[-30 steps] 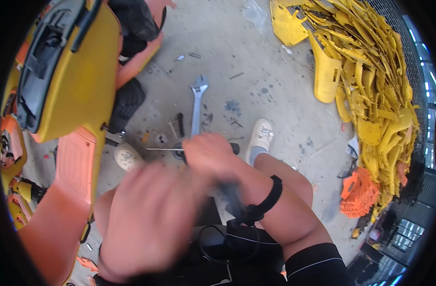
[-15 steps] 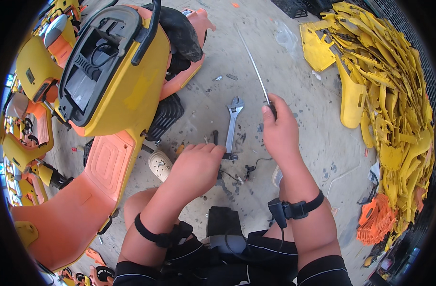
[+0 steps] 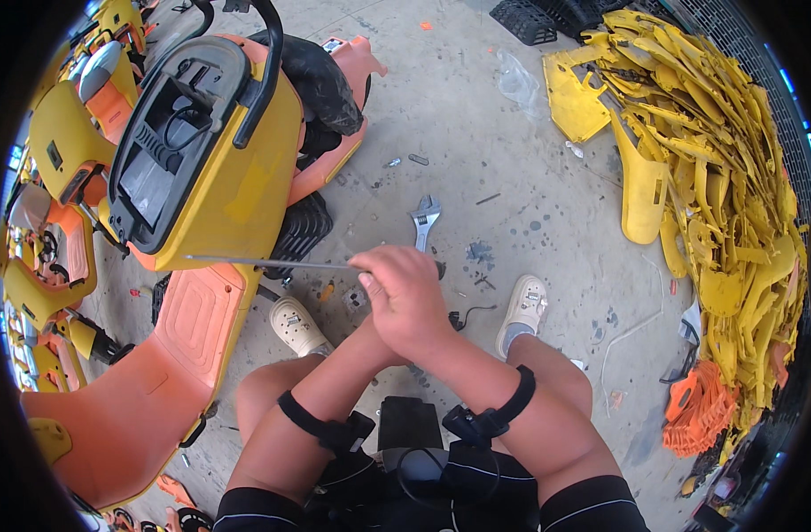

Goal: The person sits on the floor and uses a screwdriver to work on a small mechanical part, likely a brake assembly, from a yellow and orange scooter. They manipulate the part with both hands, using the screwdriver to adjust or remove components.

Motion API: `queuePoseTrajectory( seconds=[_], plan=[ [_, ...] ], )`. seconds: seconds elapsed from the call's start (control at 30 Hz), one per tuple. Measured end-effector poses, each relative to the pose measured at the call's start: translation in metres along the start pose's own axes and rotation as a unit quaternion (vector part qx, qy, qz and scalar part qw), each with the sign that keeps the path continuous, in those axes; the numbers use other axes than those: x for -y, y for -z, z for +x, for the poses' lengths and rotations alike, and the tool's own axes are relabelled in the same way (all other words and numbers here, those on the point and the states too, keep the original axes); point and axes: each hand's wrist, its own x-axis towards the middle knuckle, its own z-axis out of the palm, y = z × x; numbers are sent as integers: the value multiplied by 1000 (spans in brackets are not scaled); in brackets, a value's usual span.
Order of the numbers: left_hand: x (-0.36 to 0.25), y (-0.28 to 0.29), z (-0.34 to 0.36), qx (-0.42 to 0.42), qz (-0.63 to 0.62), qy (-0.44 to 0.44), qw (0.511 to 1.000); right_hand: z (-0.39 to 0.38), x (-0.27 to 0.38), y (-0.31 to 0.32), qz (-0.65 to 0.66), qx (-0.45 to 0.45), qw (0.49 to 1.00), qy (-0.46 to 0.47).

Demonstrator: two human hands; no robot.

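My right hand (image 3: 407,297) is closed around a long-shafted screwdriver, its thin metal shaft (image 3: 281,263) pointing left across the front of the yellow scooter body (image 3: 246,191). The handle is mostly covered by my fingers. My left forearm (image 3: 321,390) runs up beneath my right wrist. The left hand is hidden behind the right one, so its fingers do not show. Beyond my hands an adjustable wrench (image 3: 425,220) lies on the concrete floor, its lower part covered by my right hand. A short black cable (image 3: 472,315) lies beside my right wrist.
The scooter's orange footboard (image 3: 197,319) stands close on my left, with more yellow and orange scooters (image 3: 64,142) behind it. A tall heap of yellow plastic panels (image 3: 716,177) and stacked orange parts (image 3: 700,410) lie at the right. Black crates (image 3: 522,22) stand at the far edge.
My right hand has swung left and down over my left hand. The screwdriver's shaft has turned from pointing away to pointing left.
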Motion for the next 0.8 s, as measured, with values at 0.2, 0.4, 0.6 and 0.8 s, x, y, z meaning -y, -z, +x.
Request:
queuePoseTrajectory(
  seconds=[0.2,0.4,0.6,0.8],
  plan=[
    [-9,-9,2,0,71,10,997,-3,-16,0,-97,14,995,-33],
    [-15,12,0,16,40,101,994,-4,-11,2,-101,24,993,-63],
    [-13,-6,-1,0,69,66,995,-1,0,-6,-63,65,996,-27],
    [-27,9,-8,71,89,155,981,-6,-25,-3,-104,56,992,-53]
  ],
)
